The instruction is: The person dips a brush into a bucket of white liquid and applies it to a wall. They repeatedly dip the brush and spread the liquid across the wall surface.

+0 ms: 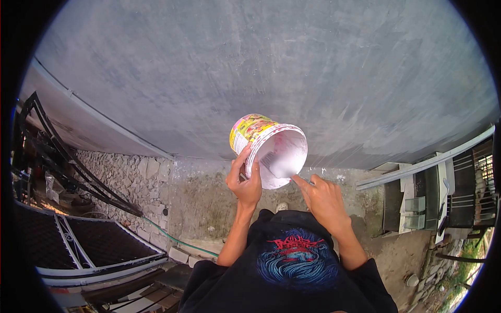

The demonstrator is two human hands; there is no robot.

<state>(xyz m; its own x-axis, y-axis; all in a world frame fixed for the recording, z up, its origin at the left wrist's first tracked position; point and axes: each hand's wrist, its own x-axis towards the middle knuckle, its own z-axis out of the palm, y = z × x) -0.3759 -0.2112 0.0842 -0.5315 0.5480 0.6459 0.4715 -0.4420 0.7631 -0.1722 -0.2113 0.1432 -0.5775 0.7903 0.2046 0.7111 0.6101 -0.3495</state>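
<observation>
My left hand (247, 180) is closed on the left side of a plastic paint bucket (245, 128), with the thumb and fingers at its rim. The bucket has a yellow, colorful label and lies tilted, its mouth turned toward me. White residue coats the inside, and a pale, smooth patch shows near the lower rim. My right hand (324, 202) is closed at the lower right of the mouth, its index finger reaching to the rim. What its fingers hold is hidden; it may extend into the bucket.
A grey wall (209, 68) rises just ahead. Rubble (122, 175) and a green hose (175, 238) lie to the left, beside a dark metal-framed panel (99, 240). At right stand a glass box (415, 213) and a barred cage (464, 182). Stained concrete (201, 201) lies below.
</observation>
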